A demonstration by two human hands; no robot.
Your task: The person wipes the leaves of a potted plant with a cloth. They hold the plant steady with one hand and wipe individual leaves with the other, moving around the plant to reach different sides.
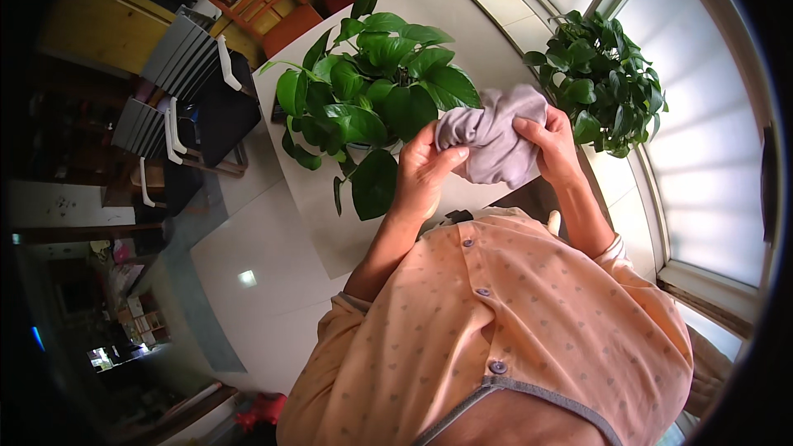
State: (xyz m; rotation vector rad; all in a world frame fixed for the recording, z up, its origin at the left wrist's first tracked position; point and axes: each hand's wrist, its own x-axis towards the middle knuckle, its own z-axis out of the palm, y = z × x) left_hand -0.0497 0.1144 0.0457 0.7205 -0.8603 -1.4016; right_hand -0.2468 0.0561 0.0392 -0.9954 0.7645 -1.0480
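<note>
Between my two hands is a crumpled greyish-mauve cloth [500,136], held up over the near part of a pale table [318,223]. My left hand [425,169] pinches its left edge, thumb on top. On the cloth's right side my right hand [552,144] grips it with thumb and bent fingers. Just left of the cloth stands a leafy green potted plant [363,87] with broad glossy leaves, some reaching close to my left hand. Its pot is mostly hidden under the foliage.
A second bushy plant [601,78] sits on the tiled sill [529,33] by the frosted window [694,116]. Left of the table are dark chairs with slatted grey backs [178,58]. An orange wooden chair [268,4] stands beyond the table's far left corner.
</note>
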